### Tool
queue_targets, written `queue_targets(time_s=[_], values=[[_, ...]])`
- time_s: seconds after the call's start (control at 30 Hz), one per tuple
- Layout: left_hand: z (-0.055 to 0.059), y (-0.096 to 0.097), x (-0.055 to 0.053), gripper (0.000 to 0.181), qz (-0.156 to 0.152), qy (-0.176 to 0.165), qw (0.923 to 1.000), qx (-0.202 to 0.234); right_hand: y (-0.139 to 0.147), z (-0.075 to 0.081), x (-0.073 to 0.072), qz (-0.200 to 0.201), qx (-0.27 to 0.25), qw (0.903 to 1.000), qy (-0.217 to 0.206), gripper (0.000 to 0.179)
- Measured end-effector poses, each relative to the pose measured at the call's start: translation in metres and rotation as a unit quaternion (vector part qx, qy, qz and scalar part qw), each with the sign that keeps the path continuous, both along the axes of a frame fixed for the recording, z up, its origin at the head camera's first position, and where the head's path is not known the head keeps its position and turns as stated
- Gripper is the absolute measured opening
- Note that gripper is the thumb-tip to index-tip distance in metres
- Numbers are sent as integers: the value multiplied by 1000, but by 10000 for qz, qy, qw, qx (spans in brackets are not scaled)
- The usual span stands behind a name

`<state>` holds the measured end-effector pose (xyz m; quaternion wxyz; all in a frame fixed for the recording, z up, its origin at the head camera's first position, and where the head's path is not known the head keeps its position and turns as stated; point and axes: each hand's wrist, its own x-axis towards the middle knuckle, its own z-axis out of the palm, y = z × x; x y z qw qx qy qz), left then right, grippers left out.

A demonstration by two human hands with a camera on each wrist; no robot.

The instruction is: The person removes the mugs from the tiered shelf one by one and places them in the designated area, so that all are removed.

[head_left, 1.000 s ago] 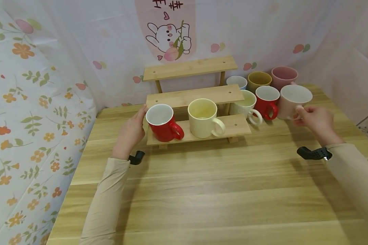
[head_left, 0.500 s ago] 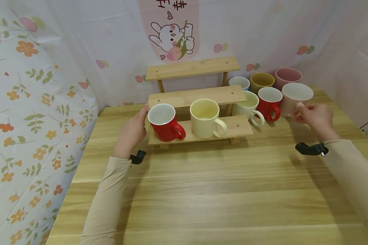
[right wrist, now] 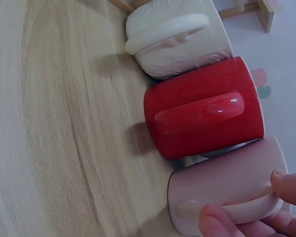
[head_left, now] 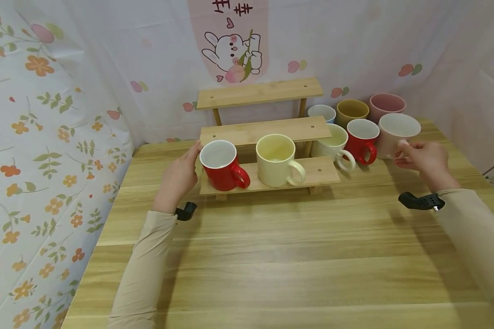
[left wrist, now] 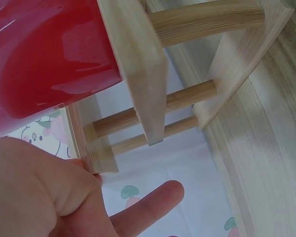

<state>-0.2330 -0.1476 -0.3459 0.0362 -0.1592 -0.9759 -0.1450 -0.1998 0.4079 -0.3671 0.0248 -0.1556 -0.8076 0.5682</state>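
In the head view my left hand [head_left: 177, 178] is at the left end of a three-tier wooden shelf [head_left: 263, 130], gripping the end of its middle board. One finger [left wrist: 153, 205] stretches out free below that board. Beside this hand a red mug [head_left: 219, 165] stands on the lowest tier, and a pale yellow mug [head_left: 273, 164] stands to its right. My right hand [head_left: 426, 162] pinches the handle of a pale pink mug [right wrist: 227, 182], which stands upright on the table. A second red mug [right wrist: 202, 108] sits close against it.
Right of the shelf, a cream mug [head_left: 331, 144], a light blue mug [head_left: 322, 112], a mustard mug [head_left: 352, 112] and a deeper pink mug [head_left: 387, 105] crowd together on the wooden table [head_left: 271, 256]. Printed cloth [head_left: 160, 55] hangs behind and at the sides.
The head view has shifted slightly. Both hands keep their places, the left at the shelf's end and the right at the pale pink mug's handle.
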Motion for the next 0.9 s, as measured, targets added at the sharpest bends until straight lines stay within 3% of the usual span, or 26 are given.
queue_targets(time_s=[0.33,0.53,0.73,0.9], values=[[0,0,1,65,-24,95,9999,100,1,2,2,-26,-228,9997,-79,32],[0,1,0,66,-27,75,9999,84,1,7,8,-384,-109,9989,-240,12],[-1,0,0,65,-1,62,9999,90,2,18,14,-470,-502,9976,-39,24],[0,-1,-1,65,35,-1,9999,110,-1,26,18,-225,146,9991,-339,19]])
